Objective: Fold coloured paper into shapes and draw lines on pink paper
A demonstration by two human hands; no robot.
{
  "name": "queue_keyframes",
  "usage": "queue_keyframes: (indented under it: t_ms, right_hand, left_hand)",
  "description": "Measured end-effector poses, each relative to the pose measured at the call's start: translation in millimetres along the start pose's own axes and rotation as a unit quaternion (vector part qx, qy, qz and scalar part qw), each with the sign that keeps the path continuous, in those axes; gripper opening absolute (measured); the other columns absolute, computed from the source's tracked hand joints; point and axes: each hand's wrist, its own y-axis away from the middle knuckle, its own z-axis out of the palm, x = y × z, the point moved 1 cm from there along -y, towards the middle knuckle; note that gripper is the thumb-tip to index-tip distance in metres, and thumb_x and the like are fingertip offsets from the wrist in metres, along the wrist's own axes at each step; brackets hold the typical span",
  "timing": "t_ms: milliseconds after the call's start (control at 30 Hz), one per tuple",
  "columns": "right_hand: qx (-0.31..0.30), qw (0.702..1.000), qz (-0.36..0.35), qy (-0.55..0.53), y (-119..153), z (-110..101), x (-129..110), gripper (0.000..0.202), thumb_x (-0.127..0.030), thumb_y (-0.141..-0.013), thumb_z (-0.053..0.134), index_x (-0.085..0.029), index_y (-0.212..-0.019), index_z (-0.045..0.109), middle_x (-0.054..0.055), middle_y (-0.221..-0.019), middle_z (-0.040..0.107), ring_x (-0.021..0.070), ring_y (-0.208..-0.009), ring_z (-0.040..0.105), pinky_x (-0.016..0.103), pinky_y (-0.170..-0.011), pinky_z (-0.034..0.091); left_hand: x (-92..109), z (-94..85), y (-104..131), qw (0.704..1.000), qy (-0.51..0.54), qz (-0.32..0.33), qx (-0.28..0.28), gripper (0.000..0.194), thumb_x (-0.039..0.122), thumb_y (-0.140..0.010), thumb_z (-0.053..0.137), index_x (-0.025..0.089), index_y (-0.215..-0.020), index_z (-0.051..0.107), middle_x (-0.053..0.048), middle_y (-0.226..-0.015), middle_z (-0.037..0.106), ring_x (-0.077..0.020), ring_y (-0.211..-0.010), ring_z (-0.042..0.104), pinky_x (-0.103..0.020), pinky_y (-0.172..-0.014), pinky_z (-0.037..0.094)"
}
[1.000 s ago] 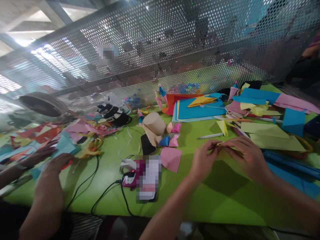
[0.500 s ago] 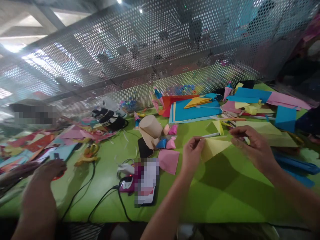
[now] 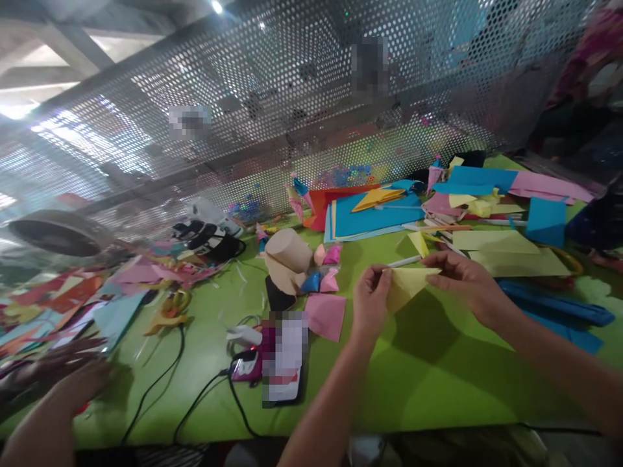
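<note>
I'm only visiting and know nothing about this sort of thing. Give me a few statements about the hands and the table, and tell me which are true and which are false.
1. The left hand holds a piece of yellow paper. True.
2. The right hand is holding scissors. False: the right hand has its fingers at a corner of the yellow paper.
3. The tabletop is bright red. False: the tabletop is green.
4. A pink paper square lies on the tabletop. True.
5. The beige roll is to the right of both hands. False: the beige roll is to their left.
</note>
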Motion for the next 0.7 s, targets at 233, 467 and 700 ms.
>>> queue_keyframes:
  t_ms: [233,467,700]
  right_hand:
    - [0.030,0.999,-0.008,-0.018,-3.1,-1.3,0.5,0.042,-0.051,-0.067,0.090,-0.022,-0.093,0.072,0.002,-0.084,0.070,0.0170,-0.073,0.063,0.032,-0.066,0.054]
    - [0.019,0.999,-0.045,0.010,0.8,-6.4,0.9,0.034,-0.048,-0.080,0.082,-0.028,-0.107,0.076,0.003,-0.098,0.071,0.0182,-0.084,0.063,0.030,-0.071,0.052]
    - [0.029,0.999,-0.030,-0.030,3.3,-4.3,-6.4,0.029,-0.049,-0.082,0.079,-0.030,-0.104,0.079,0.003,-0.095,0.072,0.0193,-0.085,0.064,0.032,-0.077,0.051]
  left_hand:
    - [0.8,1.4,0.7,1.000,-0.011,0.008,-0.008,0.021,0.037,-0.091,0.066,0.017,-0.094,0.069,-0.002,-0.086,0.069,-0.0131,-0.080,0.060,-0.021,-0.070,0.045]
    - [1.5,-0.5,0.9,1.000,0.016,-0.005,0.000,0.024,0.041,-0.088,0.070,0.017,-0.093,0.070,-0.001,-0.083,0.066,-0.0119,-0.078,0.056,-0.020,-0.069,0.043]
    - [-5.9,-2.9,-3.1,0.986,0.139,-0.092,-0.021,0.035,0.047,-0.079,0.081,0.016,-0.092,0.069,0.002,-0.081,0.060,-0.0072,-0.069,0.048,-0.016,-0.061,0.038]
